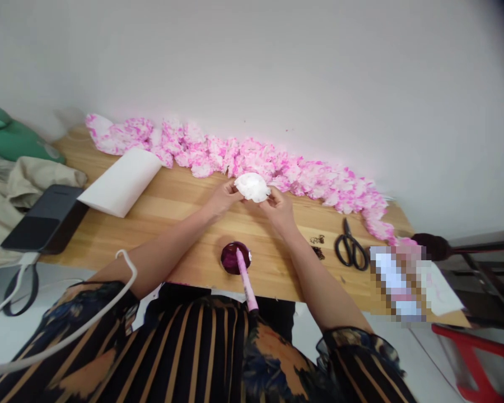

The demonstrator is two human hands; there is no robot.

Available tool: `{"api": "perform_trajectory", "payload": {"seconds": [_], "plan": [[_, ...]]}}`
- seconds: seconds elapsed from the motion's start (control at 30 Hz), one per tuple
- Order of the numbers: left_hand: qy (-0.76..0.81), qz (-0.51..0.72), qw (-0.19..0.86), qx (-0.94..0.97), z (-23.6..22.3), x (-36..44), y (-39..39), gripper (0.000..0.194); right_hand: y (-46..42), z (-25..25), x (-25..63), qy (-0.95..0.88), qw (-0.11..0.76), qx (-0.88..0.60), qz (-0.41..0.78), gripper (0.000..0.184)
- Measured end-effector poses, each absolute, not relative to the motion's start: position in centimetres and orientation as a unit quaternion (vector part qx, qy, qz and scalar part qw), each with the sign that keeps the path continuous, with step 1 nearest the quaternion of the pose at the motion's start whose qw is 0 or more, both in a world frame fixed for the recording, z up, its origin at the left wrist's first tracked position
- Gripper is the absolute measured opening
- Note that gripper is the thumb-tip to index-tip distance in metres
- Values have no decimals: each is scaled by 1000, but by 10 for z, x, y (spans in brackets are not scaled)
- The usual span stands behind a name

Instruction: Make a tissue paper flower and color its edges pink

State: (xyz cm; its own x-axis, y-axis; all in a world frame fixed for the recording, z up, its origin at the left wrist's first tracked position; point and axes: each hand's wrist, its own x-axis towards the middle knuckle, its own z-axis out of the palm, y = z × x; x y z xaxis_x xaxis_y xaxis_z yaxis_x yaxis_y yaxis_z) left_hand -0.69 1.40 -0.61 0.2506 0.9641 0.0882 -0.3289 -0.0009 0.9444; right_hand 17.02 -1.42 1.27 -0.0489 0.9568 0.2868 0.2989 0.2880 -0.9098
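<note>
A white crumpled paper flower is held between both hands above the wooden table. My left hand pinches its left side with closed fingers. My right hand grips its right side, fingers also closed. Just behind the flower runs a long row of pink-and-white paper flowers along the wall. Near the table's front edge sits a small dish of dark purple dye with a pink brush resting in it.
Black scissors lie to the right, with small dark bits beside them. A white paper stack and a dark phone lie on the left, next to beige and green cloth. A red stool stands at lower right.
</note>
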Motion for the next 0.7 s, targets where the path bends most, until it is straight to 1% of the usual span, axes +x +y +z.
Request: {"api": "perform_trajectory", "payload": {"seconds": [0.07, 0.13, 0.2, 0.27, 0.33, 0.43, 0.53, 0.7], "plan": [[332, 514, 621, 490, -7, -9, 17, 50, -12, 13, 174, -644, 490, -463, 362, 37], [328, 506, 620, 502, -7, -10, 19, 55, -11, 16, 179, -640, 507, -440, 374, 40], [320, 495, 617, 522, -7, -9, 19, 56, -13, 22, 182, -640, 522, -435, 360, 36], [315, 478, 610, 547, -8, -9, 19, 56, -16, 29, 183, -656, 527, -434, 323, 27], [318, 463, 600, 569, -9, -9, 18, 54, -20, 36, 183, -694, 518, -424, 265, 18], [319, 451, 594, 585, -10, -9, 17, 47, -23, 41, 181, -756, 490, -397, 177, 11], [309, 449, 600, 585, -9, -9, 17, 41, -23, 40, 179, -787, 467, -381, 132, 9], [295, 457, 611, 576, -8, -8, 17, 44, -19, 34, 181, -788, 465, -394, 89, 13]]}}
